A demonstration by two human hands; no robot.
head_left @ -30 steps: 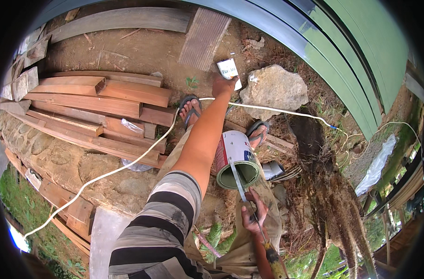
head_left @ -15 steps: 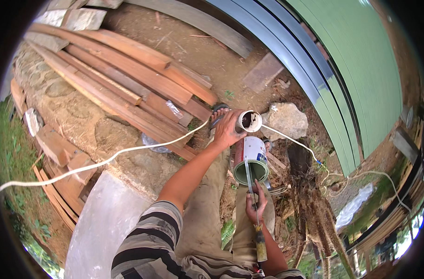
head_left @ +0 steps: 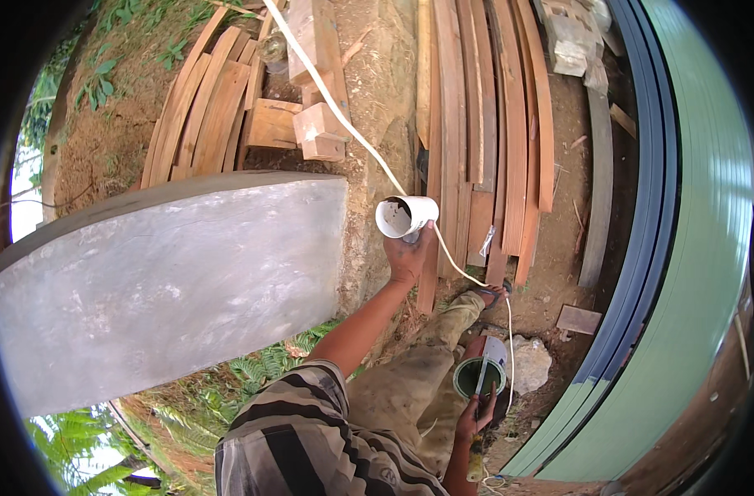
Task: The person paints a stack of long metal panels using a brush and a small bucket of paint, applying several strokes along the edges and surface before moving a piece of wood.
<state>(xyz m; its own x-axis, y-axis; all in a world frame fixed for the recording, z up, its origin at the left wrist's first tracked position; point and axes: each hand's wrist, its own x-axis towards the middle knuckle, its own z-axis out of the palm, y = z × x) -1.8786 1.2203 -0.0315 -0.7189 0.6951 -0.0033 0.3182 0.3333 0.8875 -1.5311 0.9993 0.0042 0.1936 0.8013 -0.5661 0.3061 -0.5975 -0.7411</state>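
Note:
My left hand (head_left: 407,258) is closed around a white cup-like container (head_left: 424,213), held out on its side with its mouth facing left. Dark residue shows inside it. Lower right, my right hand (head_left: 476,416) is closed around a thin, long tool with a worn yellow-and-black handle (head_left: 475,465). A flat grey strip (head_left: 482,374) runs from near its fingers across the mouth of a paint can (head_left: 496,350). Green paint coats the inside of the can. Whether the hand also bears the can's weight, I cannot tell.
Long reddish timber boards (head_left: 451,124) lie beyond the cup. A smooth grey concrete slab (head_left: 170,281) fills the left. Green-painted panels (head_left: 707,248) and dark blue strips curve along the right. A white cable (head_left: 344,120) passes behind the cup. A pale rock (head_left: 531,364) sits beside the can.
The view has swung left, bringing more of the slab into sight. My left hand has carried the white container left, away from above the can, and its mouth now points left.

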